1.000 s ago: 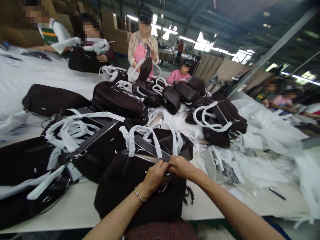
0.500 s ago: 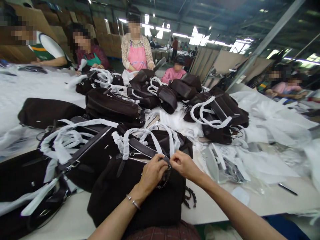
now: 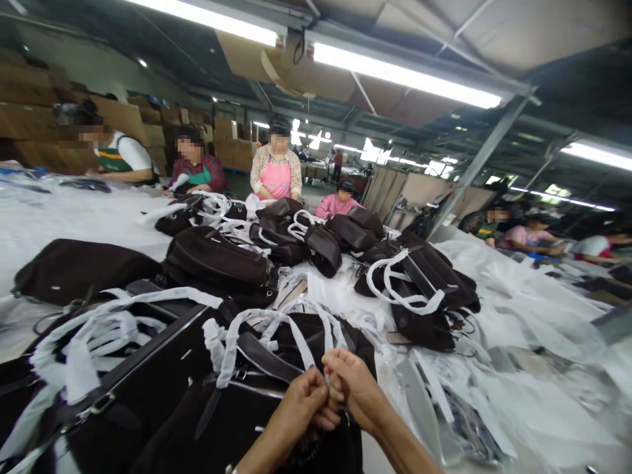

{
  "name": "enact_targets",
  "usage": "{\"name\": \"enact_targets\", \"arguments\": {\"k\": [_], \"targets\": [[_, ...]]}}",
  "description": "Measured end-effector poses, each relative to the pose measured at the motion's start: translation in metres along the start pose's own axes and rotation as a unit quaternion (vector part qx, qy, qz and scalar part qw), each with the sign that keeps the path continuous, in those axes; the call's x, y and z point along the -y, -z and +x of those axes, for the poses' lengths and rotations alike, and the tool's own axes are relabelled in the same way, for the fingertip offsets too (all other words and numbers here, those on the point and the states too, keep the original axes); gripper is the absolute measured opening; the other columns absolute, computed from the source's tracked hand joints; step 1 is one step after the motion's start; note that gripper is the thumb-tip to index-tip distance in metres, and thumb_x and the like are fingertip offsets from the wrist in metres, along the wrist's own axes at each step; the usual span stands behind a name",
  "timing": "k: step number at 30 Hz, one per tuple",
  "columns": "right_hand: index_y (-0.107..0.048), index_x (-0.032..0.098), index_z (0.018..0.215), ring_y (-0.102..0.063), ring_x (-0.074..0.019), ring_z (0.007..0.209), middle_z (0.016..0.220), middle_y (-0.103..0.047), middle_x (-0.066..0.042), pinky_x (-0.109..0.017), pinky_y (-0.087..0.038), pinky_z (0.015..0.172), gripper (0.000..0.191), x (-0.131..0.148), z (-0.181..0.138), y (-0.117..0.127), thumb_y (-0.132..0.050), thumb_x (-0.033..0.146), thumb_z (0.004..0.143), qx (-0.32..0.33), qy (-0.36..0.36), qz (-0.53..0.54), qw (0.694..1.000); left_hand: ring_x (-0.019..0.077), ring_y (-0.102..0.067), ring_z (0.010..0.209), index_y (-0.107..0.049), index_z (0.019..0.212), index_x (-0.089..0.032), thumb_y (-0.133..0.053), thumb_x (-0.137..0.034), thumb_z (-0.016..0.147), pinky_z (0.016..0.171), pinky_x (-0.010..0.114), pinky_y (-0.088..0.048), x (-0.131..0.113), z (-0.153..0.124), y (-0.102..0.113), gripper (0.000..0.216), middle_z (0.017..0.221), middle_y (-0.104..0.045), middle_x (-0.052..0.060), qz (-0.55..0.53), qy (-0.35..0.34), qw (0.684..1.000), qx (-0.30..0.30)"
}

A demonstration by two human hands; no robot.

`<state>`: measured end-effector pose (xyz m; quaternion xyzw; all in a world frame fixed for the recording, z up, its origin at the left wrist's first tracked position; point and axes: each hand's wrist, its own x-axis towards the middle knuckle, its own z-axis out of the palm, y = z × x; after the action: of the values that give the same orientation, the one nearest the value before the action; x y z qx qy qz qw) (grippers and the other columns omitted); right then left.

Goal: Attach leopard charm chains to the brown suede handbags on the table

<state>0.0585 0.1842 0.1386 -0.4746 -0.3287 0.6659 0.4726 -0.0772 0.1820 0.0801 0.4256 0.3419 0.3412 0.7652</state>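
A dark brown handbag [image 3: 237, 421] with white-wrapped handles [image 3: 257, 336] lies right in front of me at the bottom of the view. My left hand [image 3: 303, 405] and my right hand [image 3: 353, 388] meet above its top edge, fingers pinched together on a small part of the bag that I cannot make out. A dark beaded piece shows just under my left hand. The lower part of the bag is cut off by the frame.
Many more dark bags [image 3: 217, 263] with white-wrapped straps cover the white table [image 3: 59, 217]. Loose clear plastic and white paper [image 3: 518, 342] spread to the right. Several people [image 3: 276, 168] work along the far side, with cardboard boxes [image 3: 29, 118] behind.
The view has tilted upward, so the ceiling lights show and my hands sit lower in the picture. Both hands stay pinched at the same spot on the bag.
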Motion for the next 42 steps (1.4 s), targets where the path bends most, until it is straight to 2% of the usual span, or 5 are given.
{"name": "enact_targets", "arguments": {"k": [5,16,22,29,42], "targets": [[-0.065,0.018,0.102,-0.064,-0.0138,0.081,0.102,-0.065,-0.004,-0.023,-0.055,0.057,0.050,0.001,-0.004,0.014,-0.088,0.037,0.061,-0.088,0.002,-0.019,0.996,0.0103,-0.058,0.041,-0.047,0.076,-0.018,-0.074,-0.070,0.062,0.041,0.019,-0.045,0.017,0.005,0.008,0.060,0.056,-0.063,-0.002,-0.044,-0.002,0.995,-0.093],[-0.070,0.009,0.077,-0.043,-0.0045,0.035,0.047,-0.058,0.001,-0.016,-0.030,0.034,0.051,-0.061,0.001,0.003,-0.084,0.055,0.060,-0.103,0.002,-0.049,0.994,0.0099,-0.055,0.038,-0.048,0.076,-0.018,-0.072,-0.070,0.065,0.038,0.019,-0.041,0.034,0.007,0.009,0.058,0.056,-0.065,0.001,-0.071,-0.020,0.993,-0.092],[-0.067,0.015,0.076,-0.063,-0.0111,0.055,0.069,-0.070,-0.002,-0.021,-0.053,0.049,0.051,-0.053,-0.001,-0.001,-0.096,0.038,0.042,-0.163,-0.011,0.117,0.980,0.0103,-0.062,0.051,-0.057,0.077,-0.015,-0.078,-0.063,0.062,0.050,0.020,-0.049,0.023,-0.001,0.022,0.054,0.066,-0.068,0.003,-0.102,-0.005,0.986,-0.132],[-0.067,0.014,0.087,-0.066,-0.0117,0.060,0.073,-0.071,-0.003,-0.025,-0.058,0.059,0.042,-0.049,-0.012,-0.003,-0.087,0.041,0.064,-0.128,0.009,0.024,0.991,0.0098,-0.056,0.047,-0.062,0.082,-0.014,-0.066,-0.058,0.076,0.049,0.022,-0.048,0.006,-0.018,0.033,0.044,0.061,-0.062,-0.001,-0.002,-0.031,0.991,-0.129],[-0.074,0.014,0.088,-0.066,-0.0149,0.067,0.074,-0.071,-0.003,-0.028,-0.057,0.068,0.033,-0.053,-0.014,-0.009,-0.077,0.044,0.074,-0.111,0.042,-0.177,0.977,0.0123,-0.055,0.065,-0.059,0.079,-0.019,-0.047,-0.036,0.094,0.064,0.022,-0.043,-0.009,-0.033,0.025,0.026,0.070,-0.060,-0.002,0.242,-0.098,0.959,-0.114]]}}
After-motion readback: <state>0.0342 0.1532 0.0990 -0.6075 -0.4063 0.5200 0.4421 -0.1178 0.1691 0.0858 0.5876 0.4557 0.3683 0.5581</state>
